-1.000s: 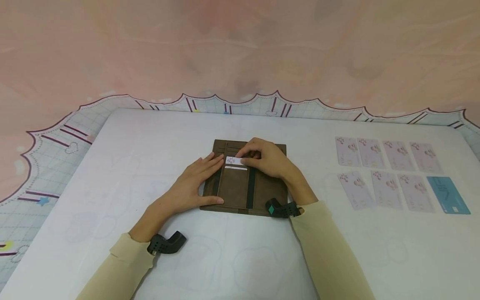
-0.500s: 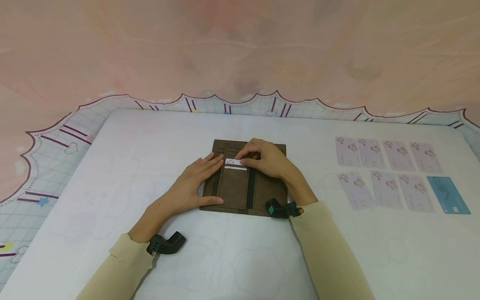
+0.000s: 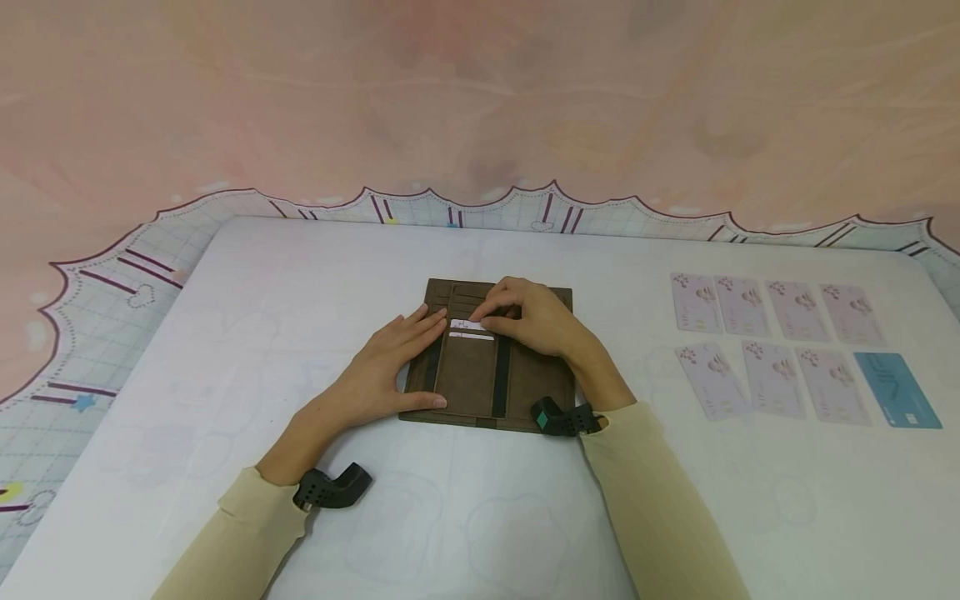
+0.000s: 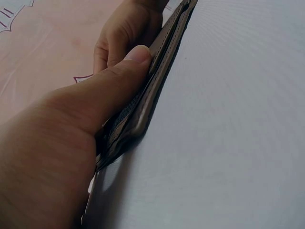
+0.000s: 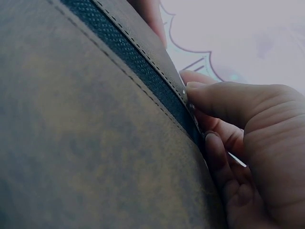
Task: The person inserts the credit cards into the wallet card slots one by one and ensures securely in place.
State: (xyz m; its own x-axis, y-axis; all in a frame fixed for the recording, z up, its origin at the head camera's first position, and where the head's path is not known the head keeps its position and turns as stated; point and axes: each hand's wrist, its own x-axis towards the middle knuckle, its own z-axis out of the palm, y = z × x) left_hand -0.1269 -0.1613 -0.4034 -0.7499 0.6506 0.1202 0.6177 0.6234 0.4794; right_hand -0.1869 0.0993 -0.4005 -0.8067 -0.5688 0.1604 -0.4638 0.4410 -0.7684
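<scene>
At the lower middle of the head view two sleeved forearms reach up the frame onto a white table [image 3: 225, 333]. Just above them, at frame centre, lies an open brown wallet [image 3: 468, 383]. The left hand [image 3: 382, 367] lies flat on the wallet's left part, fingers straight and thumb along the near edge, pressing it down rather than gripping; the left wrist view shows the thumb [image 4: 128, 71] on the wallet's rim. The right hand [image 3: 536, 321], fingers curled, pinches a pale card [image 3: 467, 324] that is nearly sunk into an upper slot, with only a strip showing; another card edge shows in the slot below. The step in hand looks like seating this card. The next move likely calls for a last push, then a reach to the right, where seven pale cards [image 3: 772, 379] and a blue card [image 3: 896, 390] lie in two rows.
</scene>
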